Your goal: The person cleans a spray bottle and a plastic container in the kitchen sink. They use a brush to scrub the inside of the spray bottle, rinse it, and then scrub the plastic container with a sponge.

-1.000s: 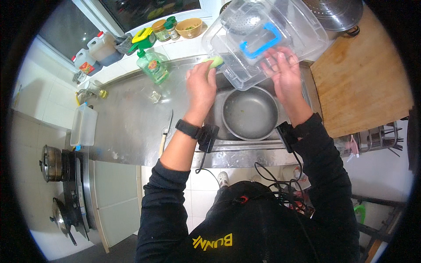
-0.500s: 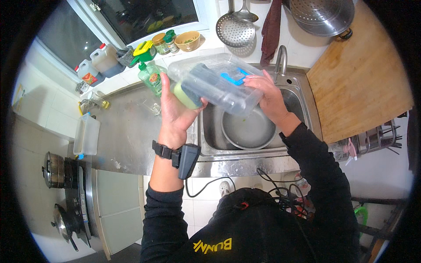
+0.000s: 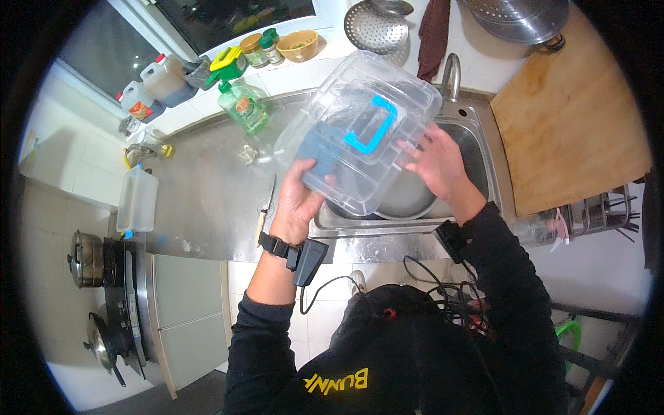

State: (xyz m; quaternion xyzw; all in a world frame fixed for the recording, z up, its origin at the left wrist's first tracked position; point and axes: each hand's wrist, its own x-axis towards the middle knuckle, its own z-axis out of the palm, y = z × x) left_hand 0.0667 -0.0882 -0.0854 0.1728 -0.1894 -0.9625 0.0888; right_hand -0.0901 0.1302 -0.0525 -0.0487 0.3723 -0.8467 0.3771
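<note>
Fingers of both hands grip a clear plastic box tilted over the sink, left hand low, right hand beside it.

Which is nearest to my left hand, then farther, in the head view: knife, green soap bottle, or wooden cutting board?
From the left hand:
1. Knife, just to its left on the counter.
2. Green soap bottle, up-left near the windowsill.
3. Wooden cutting board, far right, beyond the sink.
</note>
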